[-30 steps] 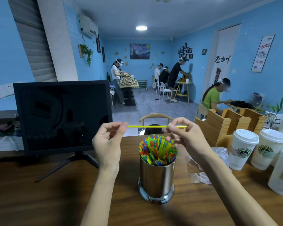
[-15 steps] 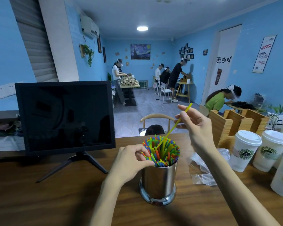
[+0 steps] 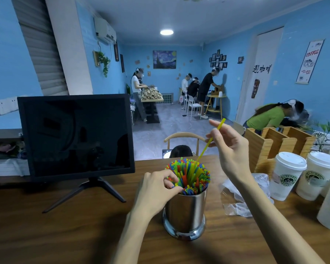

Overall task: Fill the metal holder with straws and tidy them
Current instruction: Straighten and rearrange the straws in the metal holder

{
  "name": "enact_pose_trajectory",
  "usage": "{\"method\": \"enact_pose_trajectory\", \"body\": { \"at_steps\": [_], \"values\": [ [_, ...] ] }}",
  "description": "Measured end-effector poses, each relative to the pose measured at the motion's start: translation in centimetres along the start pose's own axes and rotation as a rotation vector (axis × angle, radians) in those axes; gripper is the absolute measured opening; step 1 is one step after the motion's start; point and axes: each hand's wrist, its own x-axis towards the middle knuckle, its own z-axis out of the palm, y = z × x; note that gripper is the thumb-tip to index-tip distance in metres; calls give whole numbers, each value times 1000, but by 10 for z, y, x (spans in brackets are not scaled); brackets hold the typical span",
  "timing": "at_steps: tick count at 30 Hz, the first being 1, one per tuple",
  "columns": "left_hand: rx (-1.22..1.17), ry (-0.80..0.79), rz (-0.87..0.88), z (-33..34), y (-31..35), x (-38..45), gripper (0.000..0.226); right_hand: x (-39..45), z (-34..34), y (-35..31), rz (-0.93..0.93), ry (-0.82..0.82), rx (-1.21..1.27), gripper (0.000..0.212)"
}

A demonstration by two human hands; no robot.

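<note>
A shiny metal holder (image 3: 185, 212) stands on the wooden table (image 3: 65, 231), packed with a bundle of coloured straws (image 3: 191, 174). My right hand (image 3: 231, 151) pinches a single yellow straw (image 3: 210, 141) above and to the right of the holder; the straw tilts, its lower tip reaching the top of the bundle. My left hand (image 3: 156, 189) sits at the holder's left rim, its curled fingers pressing in among the straw tops.
A black monitor (image 3: 74, 134) on a stand fills the left. A crumpled clear plastic bag (image 3: 242, 199) lies right of the holder. Several lidded white paper cups (image 3: 286, 176) and a wooden organiser (image 3: 271, 143) stand at the right. People work at tables farther back.
The yellow straw went from level, held at both ends, to tilted into the bundle in my right hand alone. My left hand let go of it and dropped to the holder's rim.
</note>
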Motion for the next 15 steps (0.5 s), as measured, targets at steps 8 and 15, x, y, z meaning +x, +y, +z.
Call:
{"method": "enact_pose_trajectory", "body": {
  "at_steps": [8,15],
  "values": [
    [18,-6,31,4,0,-3,21,-18,7,20,66,-269,-246,21],
    [-3,20,37,6,-1,-4,24,-28,8,39,108,-472,-410,19]
  ]
}}
